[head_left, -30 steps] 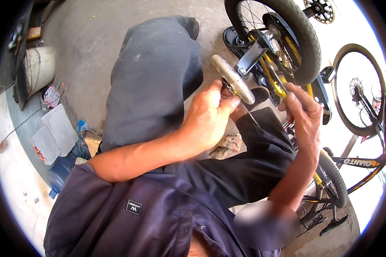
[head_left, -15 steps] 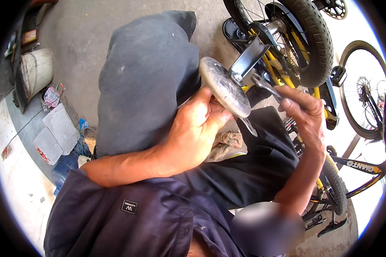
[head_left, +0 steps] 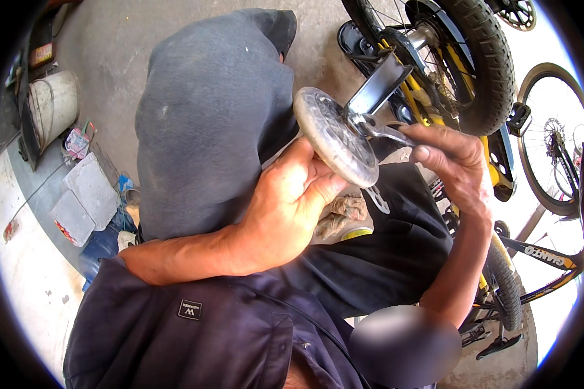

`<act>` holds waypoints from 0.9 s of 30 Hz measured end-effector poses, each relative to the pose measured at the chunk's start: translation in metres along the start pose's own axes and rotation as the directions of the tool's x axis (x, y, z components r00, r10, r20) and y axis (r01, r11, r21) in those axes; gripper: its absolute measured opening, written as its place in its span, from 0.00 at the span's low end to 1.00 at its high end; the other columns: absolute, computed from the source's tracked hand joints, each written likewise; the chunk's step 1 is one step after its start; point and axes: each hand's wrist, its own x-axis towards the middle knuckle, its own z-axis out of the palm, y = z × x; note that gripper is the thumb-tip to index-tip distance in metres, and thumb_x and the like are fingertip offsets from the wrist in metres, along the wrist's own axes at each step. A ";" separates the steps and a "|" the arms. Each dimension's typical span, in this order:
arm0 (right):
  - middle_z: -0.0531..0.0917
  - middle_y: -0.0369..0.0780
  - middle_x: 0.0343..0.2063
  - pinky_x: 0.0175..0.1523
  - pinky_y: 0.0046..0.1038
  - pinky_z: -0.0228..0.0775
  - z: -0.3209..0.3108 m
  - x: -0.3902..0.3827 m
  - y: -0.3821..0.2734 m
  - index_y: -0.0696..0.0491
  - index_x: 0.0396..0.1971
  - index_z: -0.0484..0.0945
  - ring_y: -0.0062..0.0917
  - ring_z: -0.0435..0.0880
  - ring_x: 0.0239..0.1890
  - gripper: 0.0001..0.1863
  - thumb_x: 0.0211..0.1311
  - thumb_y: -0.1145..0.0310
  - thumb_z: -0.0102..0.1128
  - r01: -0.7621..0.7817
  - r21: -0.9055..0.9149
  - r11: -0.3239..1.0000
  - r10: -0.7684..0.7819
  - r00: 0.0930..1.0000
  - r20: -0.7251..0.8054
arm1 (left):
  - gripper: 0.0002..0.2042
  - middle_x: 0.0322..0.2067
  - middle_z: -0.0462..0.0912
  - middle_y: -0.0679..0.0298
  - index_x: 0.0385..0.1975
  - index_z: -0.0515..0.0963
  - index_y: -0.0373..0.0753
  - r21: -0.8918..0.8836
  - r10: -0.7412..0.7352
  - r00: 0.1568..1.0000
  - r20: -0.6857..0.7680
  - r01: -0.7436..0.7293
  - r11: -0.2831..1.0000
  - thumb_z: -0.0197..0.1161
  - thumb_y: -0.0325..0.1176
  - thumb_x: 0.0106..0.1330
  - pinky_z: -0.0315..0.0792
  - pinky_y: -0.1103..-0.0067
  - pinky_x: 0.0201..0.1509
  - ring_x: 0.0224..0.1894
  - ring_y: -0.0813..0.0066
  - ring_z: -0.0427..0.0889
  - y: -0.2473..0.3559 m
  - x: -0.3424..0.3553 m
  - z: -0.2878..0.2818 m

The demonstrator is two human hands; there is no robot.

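Note:
My left hand (head_left: 285, 207) grips the rim of a small training wheel (head_left: 328, 133) of clear, yellowed plastic, tilted above my lap. A bent metal bracket (head_left: 377, 84) rises from the wheel's centre on the right side. Pinched between thumb and fingers, a steel wrench (head_left: 390, 133) is in my right hand (head_left: 459, 165). Its jaw sits at the hub, where the bracket meets the wheel; the fastener itself is hidden. Below the wheel's lower rim pokes a slim slotted metal piece (head_left: 377, 200), its other end out of sight.
An overturned yellow-and-black bicycle (head_left: 435, 97) stands close on the right, its thick tyre (head_left: 490, 78) near my right hand. Farther right is another bicycle wheel (head_left: 551, 139). Dirty work gloves (head_left: 340, 214) lie between my legs. A white bucket (head_left: 55, 107) and grey slabs (head_left: 87, 198) are at the left.
My right hand has moved slightly left and brought the wrench's jaw onto the hub by the bracket; before, it was just apart. The wheel stays in my left hand.

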 end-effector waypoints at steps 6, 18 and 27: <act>0.84 0.38 0.32 0.44 0.22 0.72 0.001 0.011 -0.001 0.57 0.45 0.84 0.20 0.80 0.36 0.13 0.59 0.74 0.66 0.075 -0.119 0.990 -0.072 0.997 0.032 | 0.14 0.46 0.80 0.56 0.54 0.67 0.28 -0.044 -0.014 1.000 0.001 0.014 0.999 0.53 0.22 0.71 0.75 0.77 0.55 0.49 0.72 0.80 -0.002 0.000 -0.001; 0.82 0.42 0.30 0.45 0.30 0.70 0.002 0.019 0.000 0.58 0.41 0.83 0.33 0.78 0.36 0.12 0.57 0.78 0.64 0.307 -0.387 0.869 -0.308 0.949 0.063 | 0.15 0.47 0.80 0.56 0.55 0.65 0.29 -0.015 -0.026 0.999 0.019 0.026 1.000 0.51 0.18 0.69 0.75 0.77 0.56 0.51 0.71 0.80 0.000 0.001 -0.002; 0.80 0.42 0.27 0.43 0.31 0.70 0.003 0.016 -0.007 0.58 0.40 0.83 0.35 0.78 0.34 0.11 0.55 0.77 0.64 0.312 -0.442 0.841 -0.321 0.945 0.056 | 0.19 0.55 0.75 0.58 0.61 0.64 0.29 -0.121 -0.046 0.997 0.061 0.053 0.991 0.53 0.28 0.73 0.67 0.75 0.64 0.57 0.73 0.74 -0.008 0.000 -0.005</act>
